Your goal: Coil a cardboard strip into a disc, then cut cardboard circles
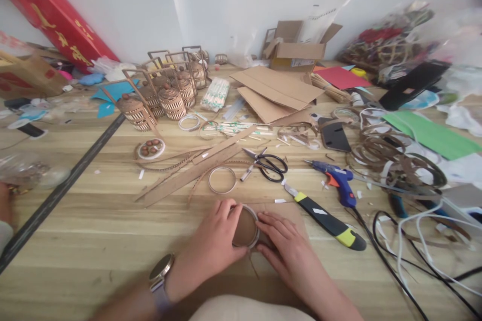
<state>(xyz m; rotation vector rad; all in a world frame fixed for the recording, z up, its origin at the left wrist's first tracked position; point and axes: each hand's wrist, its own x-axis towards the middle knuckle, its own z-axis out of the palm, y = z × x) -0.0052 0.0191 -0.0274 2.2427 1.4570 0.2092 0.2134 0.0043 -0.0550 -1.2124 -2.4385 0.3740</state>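
Observation:
A round ring (257,233) lies on a brown cardboard piece (297,213) at the table's near edge. My left hand (216,228), with a watch at its wrist, grips the ring's left side, thumb and fingers closed on its rim. From the right, my right hand (280,241) holds the same ring, with fingertips at its upper edge and the thumb low. A thin strip (253,265) sticks out below the ring. Just beyond my hands lies a second ring (222,180), with black-handled scissors (267,163) to its right.
A yellow-and-black utility knife (327,220) and a blue glue gun (337,180) lie on the right, near cables and coiled strips (395,160). Cardboard strips (196,173) cross the middle. Small lidded baskets (171,100) stand at back left, cardboard sheets (276,88) behind. Part of another person shows at far left.

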